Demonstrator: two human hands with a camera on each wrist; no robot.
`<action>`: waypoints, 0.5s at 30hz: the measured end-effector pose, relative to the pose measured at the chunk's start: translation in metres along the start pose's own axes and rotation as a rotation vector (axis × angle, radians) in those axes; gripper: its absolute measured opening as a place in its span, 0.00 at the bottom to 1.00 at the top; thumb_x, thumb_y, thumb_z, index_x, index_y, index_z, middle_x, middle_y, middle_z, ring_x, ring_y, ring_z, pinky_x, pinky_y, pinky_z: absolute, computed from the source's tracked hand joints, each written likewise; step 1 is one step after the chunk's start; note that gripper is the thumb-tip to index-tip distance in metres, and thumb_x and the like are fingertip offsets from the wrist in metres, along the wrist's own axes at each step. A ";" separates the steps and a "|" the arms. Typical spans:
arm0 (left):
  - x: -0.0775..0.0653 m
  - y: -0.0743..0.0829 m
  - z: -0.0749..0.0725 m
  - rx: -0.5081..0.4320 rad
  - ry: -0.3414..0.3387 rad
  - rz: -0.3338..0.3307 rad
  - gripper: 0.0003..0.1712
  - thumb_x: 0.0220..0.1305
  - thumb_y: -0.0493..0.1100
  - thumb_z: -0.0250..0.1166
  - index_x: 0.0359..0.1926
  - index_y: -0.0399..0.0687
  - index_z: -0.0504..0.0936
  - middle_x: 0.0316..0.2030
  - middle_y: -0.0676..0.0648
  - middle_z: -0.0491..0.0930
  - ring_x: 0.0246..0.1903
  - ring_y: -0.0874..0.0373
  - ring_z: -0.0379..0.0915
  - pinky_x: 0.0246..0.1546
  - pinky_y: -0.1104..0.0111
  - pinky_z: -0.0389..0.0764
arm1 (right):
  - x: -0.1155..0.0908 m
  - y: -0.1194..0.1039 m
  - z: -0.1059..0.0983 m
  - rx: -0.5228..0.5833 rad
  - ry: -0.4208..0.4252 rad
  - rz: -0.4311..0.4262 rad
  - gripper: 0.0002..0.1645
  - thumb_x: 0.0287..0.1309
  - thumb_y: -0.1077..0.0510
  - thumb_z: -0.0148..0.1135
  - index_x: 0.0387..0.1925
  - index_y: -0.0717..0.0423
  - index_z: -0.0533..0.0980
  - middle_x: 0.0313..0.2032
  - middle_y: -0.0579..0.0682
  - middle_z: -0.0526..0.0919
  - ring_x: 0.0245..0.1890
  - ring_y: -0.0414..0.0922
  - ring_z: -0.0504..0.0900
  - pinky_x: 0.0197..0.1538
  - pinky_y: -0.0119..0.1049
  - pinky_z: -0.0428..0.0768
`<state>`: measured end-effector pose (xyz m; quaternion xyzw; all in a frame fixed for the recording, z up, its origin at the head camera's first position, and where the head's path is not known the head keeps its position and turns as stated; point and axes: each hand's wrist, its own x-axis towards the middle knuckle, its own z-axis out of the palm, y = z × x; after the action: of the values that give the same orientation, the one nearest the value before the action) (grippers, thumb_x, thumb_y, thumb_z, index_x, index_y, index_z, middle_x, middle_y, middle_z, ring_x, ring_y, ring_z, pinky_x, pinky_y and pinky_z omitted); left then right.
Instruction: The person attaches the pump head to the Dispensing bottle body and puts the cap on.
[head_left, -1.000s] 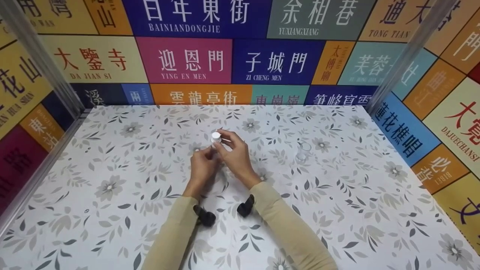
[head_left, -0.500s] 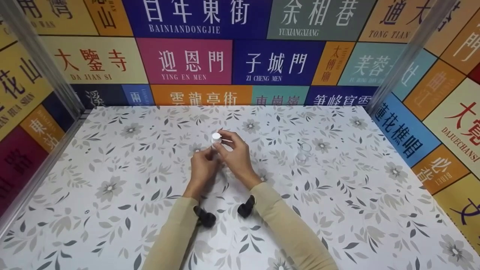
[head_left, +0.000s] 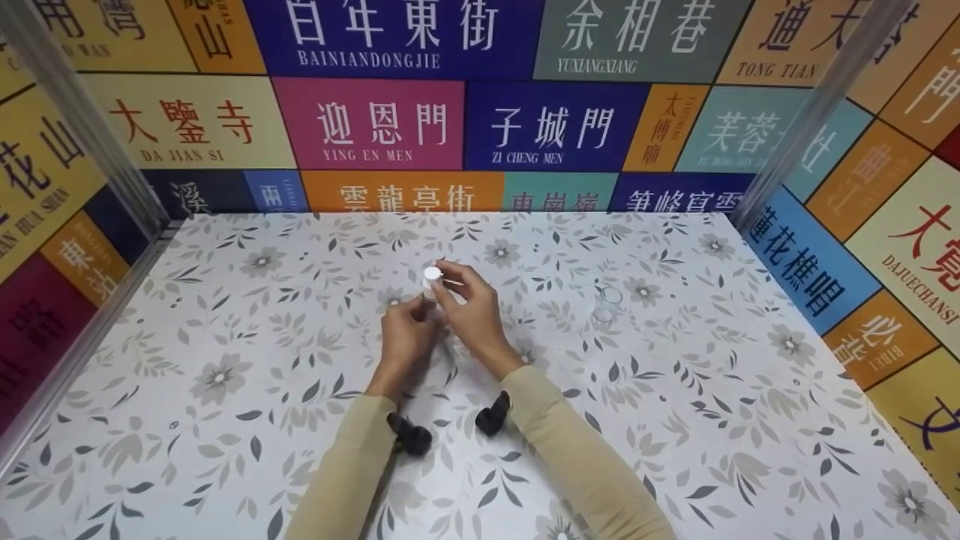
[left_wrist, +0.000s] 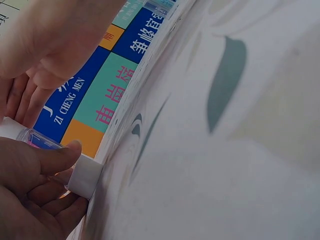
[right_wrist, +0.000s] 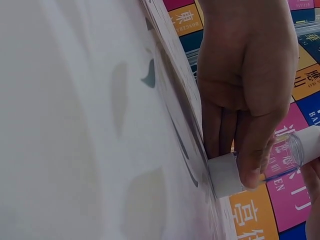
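Note:
A small clear bottle stands upright on the patterned table, with a white cap at its top and a white base touching the tabletop. My left hand grips the bottle low down, thumb and fingers around it just above the base. At the top, my right hand holds the cap between thumb and fingers. In the left wrist view the right hand reaches down from above toward the cap, which is partly cut off by the frame edge.
To the right of the hands, a small clear glass vessel stands on the table. Panels with printed signs enclose the table at the back and both sides, with metal corner posts between them.
The right thumb and fingers have shifted slightly at the cap. The left hand, the bottle and the glass vessel stay in place.

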<state>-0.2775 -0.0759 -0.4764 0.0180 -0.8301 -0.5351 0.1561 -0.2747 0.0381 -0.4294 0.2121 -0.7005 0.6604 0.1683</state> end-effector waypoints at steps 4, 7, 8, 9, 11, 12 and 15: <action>-0.001 0.001 -0.001 0.022 -0.001 0.003 0.08 0.54 0.31 0.67 0.36 0.35 0.88 0.33 0.38 0.88 0.30 0.53 0.76 0.36 0.64 0.78 | 0.001 0.002 0.000 0.007 0.014 -0.009 0.20 0.59 0.72 0.63 0.53 0.76 0.75 0.51 0.71 0.81 0.54 0.62 0.81 0.59 0.49 0.80; -0.001 0.002 -0.001 0.029 -0.003 -0.005 0.08 0.55 0.31 0.67 0.37 0.35 0.88 0.35 0.39 0.89 0.32 0.53 0.77 0.38 0.62 0.79 | 0.001 0.003 0.000 0.006 0.019 -0.013 0.20 0.58 0.72 0.64 0.52 0.76 0.75 0.51 0.71 0.82 0.53 0.62 0.82 0.58 0.48 0.81; -0.001 0.003 -0.001 0.027 -0.005 -0.008 0.08 0.55 0.31 0.66 0.37 0.36 0.89 0.36 0.39 0.89 0.32 0.53 0.77 0.39 0.62 0.79 | 0.001 0.003 0.000 0.006 0.020 -0.013 0.20 0.58 0.72 0.65 0.52 0.76 0.75 0.51 0.71 0.82 0.53 0.62 0.81 0.58 0.49 0.80; -0.001 0.003 0.000 0.024 -0.007 -0.014 0.08 0.56 0.31 0.66 0.37 0.36 0.89 0.36 0.39 0.89 0.33 0.53 0.77 0.39 0.62 0.78 | 0.001 0.002 0.000 0.005 0.019 -0.014 0.21 0.58 0.72 0.65 0.52 0.76 0.75 0.51 0.71 0.81 0.54 0.62 0.81 0.59 0.50 0.80; -0.001 0.003 0.000 0.026 -0.009 -0.024 0.08 0.56 0.31 0.65 0.36 0.37 0.89 0.35 0.40 0.89 0.32 0.53 0.75 0.38 0.63 0.77 | 0.001 0.002 0.000 0.004 0.012 -0.017 0.21 0.58 0.71 0.65 0.53 0.76 0.75 0.51 0.71 0.81 0.55 0.62 0.81 0.60 0.51 0.79; -0.001 0.003 0.000 0.024 -0.011 -0.030 0.08 0.56 0.31 0.65 0.36 0.38 0.89 0.35 0.40 0.89 0.32 0.54 0.75 0.37 0.64 0.77 | 0.001 0.001 0.000 0.002 0.008 -0.018 0.21 0.58 0.71 0.65 0.53 0.76 0.75 0.52 0.71 0.81 0.55 0.62 0.80 0.61 0.52 0.78; -0.001 0.003 0.000 0.017 -0.011 -0.042 0.09 0.56 0.31 0.65 0.36 0.38 0.89 0.35 0.41 0.89 0.32 0.53 0.76 0.38 0.65 0.77 | 0.001 0.000 -0.001 -0.004 -0.005 -0.022 0.22 0.58 0.71 0.65 0.53 0.77 0.74 0.53 0.71 0.80 0.57 0.62 0.80 0.62 0.53 0.77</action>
<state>-0.2764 -0.0747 -0.4743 0.0338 -0.8349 -0.5311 0.1404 -0.2751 0.0391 -0.4288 0.2212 -0.6998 0.6566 0.1742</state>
